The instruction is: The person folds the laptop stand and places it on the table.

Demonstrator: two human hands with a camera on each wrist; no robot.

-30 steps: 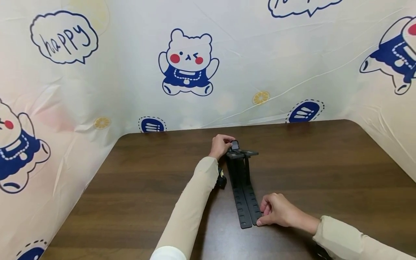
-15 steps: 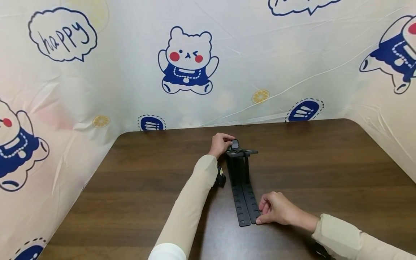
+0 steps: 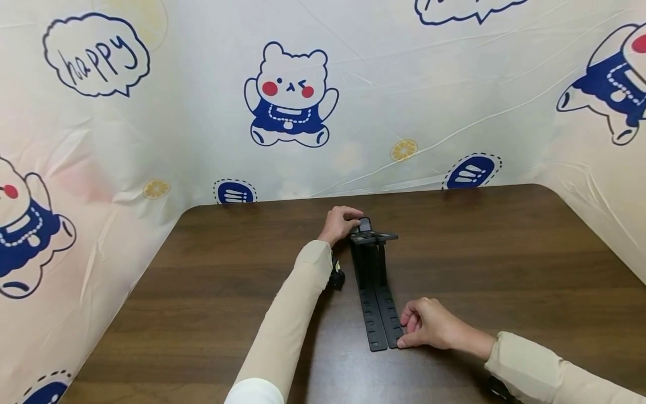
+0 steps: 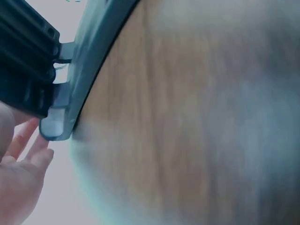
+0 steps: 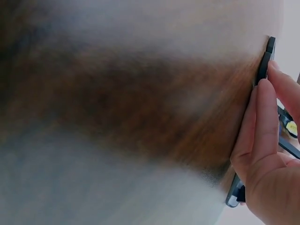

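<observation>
A black folding stand rises in the middle of the table. Two slotted strips form its base towards me; a flat plate with a grey tab tops its upright part. At the far top corner, my left hand pinches the stand beside that tab. In the left wrist view, its fingers reach behind the dark frame. Close to me, thumb and fingers of my right hand pinch the near end of the right strip. The right wrist view has the strip seen edge-on, partly hidden by that hand.
The brown wooden table runs back to a cartoon-printed cloth backdrop, which also hangs at both sides. A dark device sits at my left wrist, close to the stand's side. Another is on the right wrist.
Very little differs. My left wrist and the stand have shifted slightly to the left. The right hand keeps its hold on the strip's near end.
</observation>
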